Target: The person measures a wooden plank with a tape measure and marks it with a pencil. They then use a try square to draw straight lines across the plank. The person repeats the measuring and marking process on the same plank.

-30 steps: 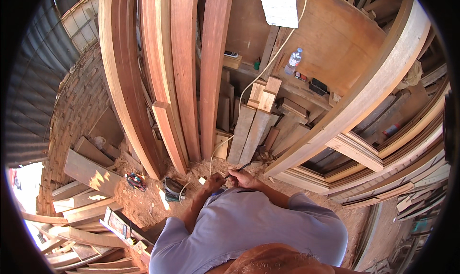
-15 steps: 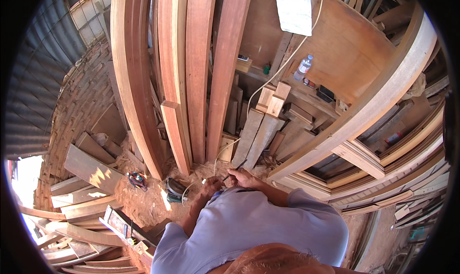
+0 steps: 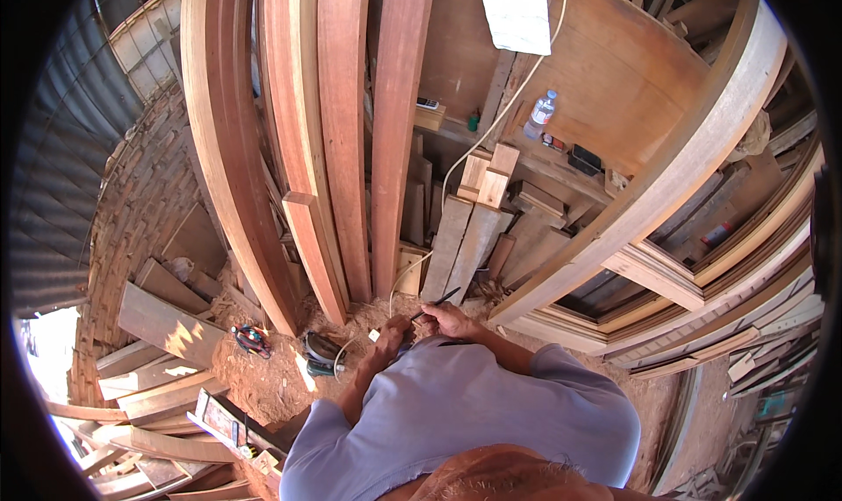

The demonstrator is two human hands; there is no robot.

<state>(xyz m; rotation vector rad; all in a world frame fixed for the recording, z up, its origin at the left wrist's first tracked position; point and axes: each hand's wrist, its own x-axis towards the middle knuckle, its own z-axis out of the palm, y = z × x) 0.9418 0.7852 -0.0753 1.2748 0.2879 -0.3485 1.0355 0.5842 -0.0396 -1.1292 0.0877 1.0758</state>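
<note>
Close together in front of my body, both hands work at the lower middle of the head view. My right hand point(image 3: 449, 319) is closed around a dark, slim stick-like thing point(image 3: 447, 297), whose tip points up and to the right. Just left of it, my left hand point(image 3: 392, 333) is closed too; what its fingers hold is too small to make out. A small white block at a cord's end point(image 3: 374, 335) shows beside my left hand. The pale cord point(image 3: 392, 298) runs up past the hands toward the boards.
Tall reddish planks point(image 3: 342, 142) stand ahead. A wooden frame point(image 3: 653, 277) is at the right. A corded power tool point(image 3: 323, 352) and a tangle of coloured cords point(image 3: 252, 341) lie on sawdust at left. A water bottle point(image 3: 540, 115) stands on a ledge.
The view has shifted slightly, so the planks and bottle sit further left. My hands stay close together; the dark slim thing now shows more clearly above my right hand.
</note>
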